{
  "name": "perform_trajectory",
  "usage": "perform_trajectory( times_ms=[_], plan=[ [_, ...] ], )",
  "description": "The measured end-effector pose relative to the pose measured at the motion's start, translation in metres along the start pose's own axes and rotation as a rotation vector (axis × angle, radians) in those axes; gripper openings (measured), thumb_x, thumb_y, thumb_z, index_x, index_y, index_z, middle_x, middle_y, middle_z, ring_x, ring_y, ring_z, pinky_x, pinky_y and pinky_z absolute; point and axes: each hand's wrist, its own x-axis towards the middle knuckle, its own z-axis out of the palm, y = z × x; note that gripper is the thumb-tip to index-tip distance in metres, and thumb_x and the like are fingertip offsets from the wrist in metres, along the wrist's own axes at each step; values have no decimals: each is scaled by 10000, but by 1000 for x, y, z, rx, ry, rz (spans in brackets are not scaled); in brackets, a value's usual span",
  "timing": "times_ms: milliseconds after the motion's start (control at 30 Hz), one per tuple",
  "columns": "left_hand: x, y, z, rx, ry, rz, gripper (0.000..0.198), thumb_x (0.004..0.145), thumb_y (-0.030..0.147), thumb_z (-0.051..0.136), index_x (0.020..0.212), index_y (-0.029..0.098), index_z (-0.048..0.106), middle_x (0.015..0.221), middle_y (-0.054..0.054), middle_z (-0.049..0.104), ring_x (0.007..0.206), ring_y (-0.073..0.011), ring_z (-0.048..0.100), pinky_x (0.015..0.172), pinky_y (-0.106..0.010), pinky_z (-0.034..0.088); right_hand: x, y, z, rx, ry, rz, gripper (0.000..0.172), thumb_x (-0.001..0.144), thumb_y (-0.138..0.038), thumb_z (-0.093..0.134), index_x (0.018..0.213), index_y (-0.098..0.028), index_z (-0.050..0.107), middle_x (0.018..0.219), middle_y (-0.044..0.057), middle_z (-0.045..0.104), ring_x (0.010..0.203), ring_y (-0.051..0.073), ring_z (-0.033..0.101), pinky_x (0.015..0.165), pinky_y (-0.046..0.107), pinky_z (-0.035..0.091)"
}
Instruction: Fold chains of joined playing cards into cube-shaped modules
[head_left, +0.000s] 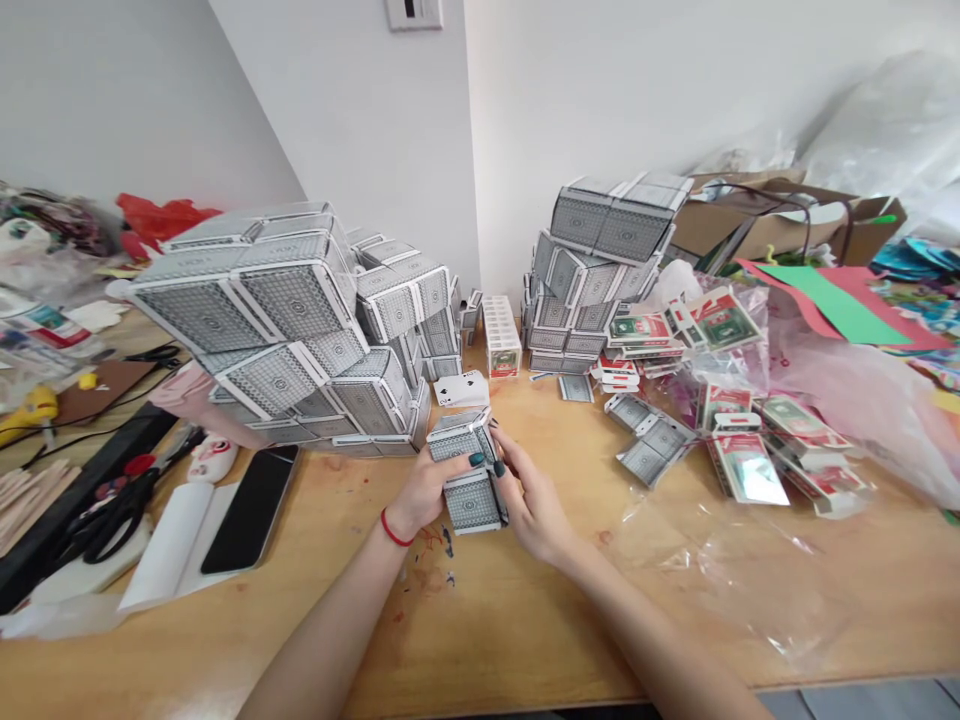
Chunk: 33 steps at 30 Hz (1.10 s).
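Between my hands, just above the table, is a small block built of grey-backed playing cards (471, 502). My left hand (429, 488) grips it from the left, thumb laid across its front. From the right, my right hand (529, 500) holds its side edge, thumb and fingers closed on the cards. Behind the block lie loose playing cards (459, 388), face up. Large stacks of similar card blocks stand on the left (292, 300) and on the right (592, 270). A row of card boxes (502, 335) stands between these stacks.
Several red and green card boxes (742, 465) and folded cards (651, 440) lie to the right, near clear plastic wrap (750, 560). At left are a phone (251, 510), black scissors (112, 515) and a yellow glue gun (30, 415). A cardboard box (772, 215) sits at back right.
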Motion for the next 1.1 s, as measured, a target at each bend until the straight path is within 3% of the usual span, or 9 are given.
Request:
perform_trajectory(
  times_ms=[233,567,767,1100],
  plan=[
    [-6,6,-7,18,-49,-84,316,551,207,755,845,124,671,812,-61,724,762,-223,673,719,-312,518,-3,-2,4,19,-2,-1,470,920,-255,359,1387,-227,309,1393,84,438,1248,202,453,1032,389,383],
    [-7,9,-7,2,-14,-105,324,547,194,731,860,124,684,795,-81,727,827,-285,676,761,-377,517,-5,0,10,33,28,18,475,924,-292,372,1395,-243,334,1416,51,411,1287,207,406,1056,405,357],
    [-3,4,-5,-40,42,-110,335,575,261,742,872,116,685,818,-91,728,834,-293,678,780,-391,519,-3,1,9,43,17,-19,461,942,-350,337,1396,-266,336,1451,13,346,1347,191,291,1111,410,259],
    [0,-2,2,-31,148,-37,424,577,303,791,950,147,665,929,-72,722,868,-255,668,804,-358,511,-2,5,5,23,5,-16,475,949,-372,297,1411,-260,299,1461,13,325,1351,186,283,1119,421,243]
  ],
)
